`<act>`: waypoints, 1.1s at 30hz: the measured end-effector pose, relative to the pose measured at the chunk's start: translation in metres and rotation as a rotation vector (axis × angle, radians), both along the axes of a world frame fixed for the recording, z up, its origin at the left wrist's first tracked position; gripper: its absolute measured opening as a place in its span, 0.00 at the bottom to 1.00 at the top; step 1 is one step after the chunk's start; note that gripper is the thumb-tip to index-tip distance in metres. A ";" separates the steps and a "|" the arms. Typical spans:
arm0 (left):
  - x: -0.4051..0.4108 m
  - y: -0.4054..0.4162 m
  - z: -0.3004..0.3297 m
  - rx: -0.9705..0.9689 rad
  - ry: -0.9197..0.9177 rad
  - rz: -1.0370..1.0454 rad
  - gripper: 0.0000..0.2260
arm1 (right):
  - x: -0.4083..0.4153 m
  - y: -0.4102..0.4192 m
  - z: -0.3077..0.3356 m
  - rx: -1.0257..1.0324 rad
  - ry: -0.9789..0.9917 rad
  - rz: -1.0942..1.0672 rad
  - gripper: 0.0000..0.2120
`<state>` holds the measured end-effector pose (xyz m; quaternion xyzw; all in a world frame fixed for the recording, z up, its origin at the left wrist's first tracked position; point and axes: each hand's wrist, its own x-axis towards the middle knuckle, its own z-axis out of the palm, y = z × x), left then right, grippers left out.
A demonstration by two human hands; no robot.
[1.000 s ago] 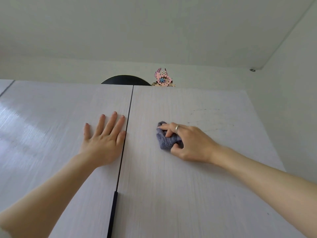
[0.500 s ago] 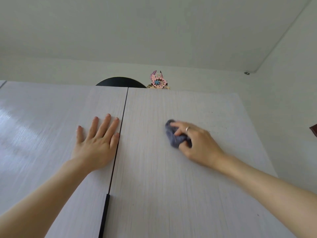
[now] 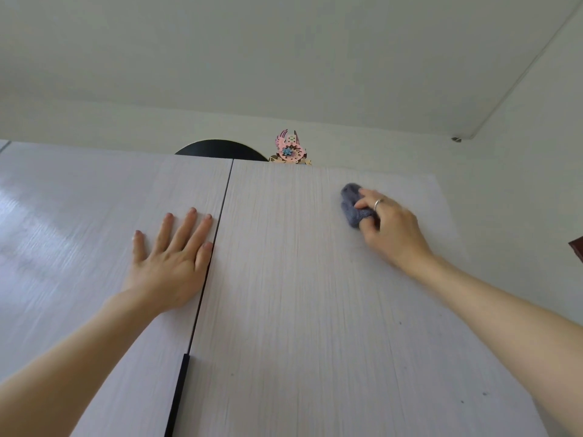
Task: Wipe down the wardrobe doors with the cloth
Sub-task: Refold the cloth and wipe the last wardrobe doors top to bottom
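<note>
Bunched into a grey wad, the cloth (image 3: 355,205) sits near the right door's (image 3: 303,294) top edge, at about eleven o'clock from the right hand (image 3: 389,230), whose fingers (image 3: 366,197) curl round it. Unwiped door stretches toward six o'clock. The left hand (image 3: 172,257) presses flat, fingers straight, on the left door (image 3: 79,231).

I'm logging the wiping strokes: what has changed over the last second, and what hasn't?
The right hand, gripping the grey cloth, has slid up and to the right across the right door, from near the centre seam toward its upper right corner. Nothing was taken up or let go. The left hand stays pressed flat on the left door beside the seam.
</note>
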<state>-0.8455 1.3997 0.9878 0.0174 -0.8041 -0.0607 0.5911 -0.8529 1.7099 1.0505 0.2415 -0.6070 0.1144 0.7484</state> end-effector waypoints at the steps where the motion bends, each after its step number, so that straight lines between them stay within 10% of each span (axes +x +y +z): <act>1: -0.001 0.000 0.000 0.004 0.004 -0.004 0.23 | -0.002 0.001 -0.015 0.146 0.029 -0.031 0.15; 6: -0.001 0.001 0.001 0.022 -0.005 0.011 0.23 | -0.013 0.019 -0.038 0.633 0.124 -0.222 0.10; 14: -0.003 0.001 0.000 0.032 0.007 0.016 0.23 | -0.006 0.066 0.023 -0.147 -0.095 -0.205 0.22; 24: -0.003 0.005 -0.003 0.073 0.016 -0.003 0.23 | -0.010 0.056 -0.066 0.662 0.085 -0.356 0.23; 33: -0.001 0.007 -0.006 0.088 0.020 -0.018 0.23 | -0.020 0.089 0.015 -0.116 -0.175 -0.257 0.22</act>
